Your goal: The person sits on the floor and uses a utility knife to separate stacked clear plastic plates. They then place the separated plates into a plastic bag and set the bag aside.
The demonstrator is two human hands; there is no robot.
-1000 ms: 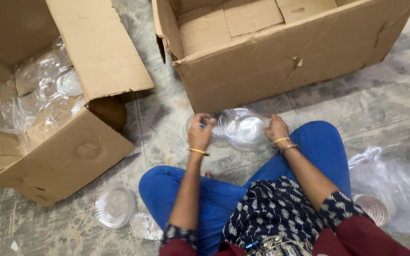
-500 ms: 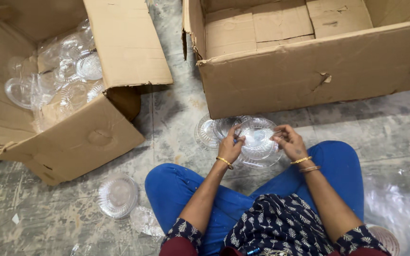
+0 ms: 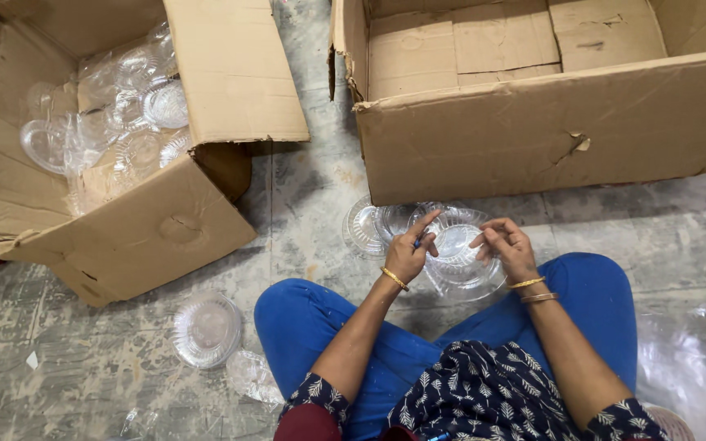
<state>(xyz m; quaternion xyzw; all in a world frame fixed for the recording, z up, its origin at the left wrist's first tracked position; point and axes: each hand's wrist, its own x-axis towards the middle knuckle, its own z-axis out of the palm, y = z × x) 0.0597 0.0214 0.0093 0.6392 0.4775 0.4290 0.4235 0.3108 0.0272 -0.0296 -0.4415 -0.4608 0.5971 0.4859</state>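
Clear plastic bowl stack [image 3: 459, 253] in both your hands, just above the floor betw. your knees and in front of the big carton [image 3: 549, 122].
Step looks like sorting/separating bowls: L hand [image 3: 406, 257] pinches the rim w/ a small blue thing, R hand [image 3: 508, 245] has fingers curled on the other edge. Next move prob. needs a firm pinch to peel one off. Count: 2 cartons, 1 loose bowl stack [image 3: 206, 327] on the floor by the L carton [image 3: 124, 237]; bowls inside too jumbled to count.
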